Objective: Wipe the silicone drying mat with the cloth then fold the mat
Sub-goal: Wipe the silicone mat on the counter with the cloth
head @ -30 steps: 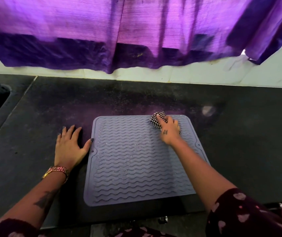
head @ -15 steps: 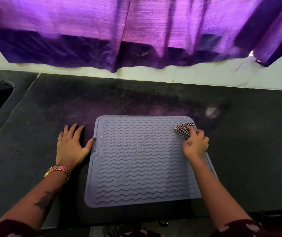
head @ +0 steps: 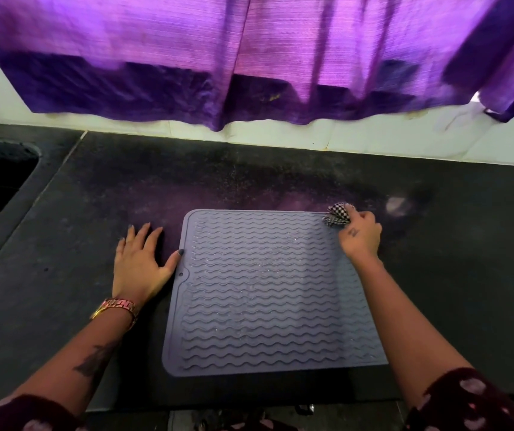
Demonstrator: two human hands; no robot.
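Currently wiping: right hand (head: 361, 236) pinches cloth (head: 337, 215) at mat (head: 265, 290) far-right corner; left hand (head: 139, 262) spread flat on tabletop (head: 62, 244). Next: sweep nearer rows.

The mat (head: 265, 290) is grey-lilac with rows of wavy ridges. At its 1 o'clock corner the cloth (head: 337, 215) is black-and-white checked. The counter (head: 451, 259) is dark charcoal, speckled, with a purple sheen at 12 o'clock. The curtain (head: 249, 57) is purple, darker along its hem. The sleeves (head: 473, 399) are maroon with pale blotches.
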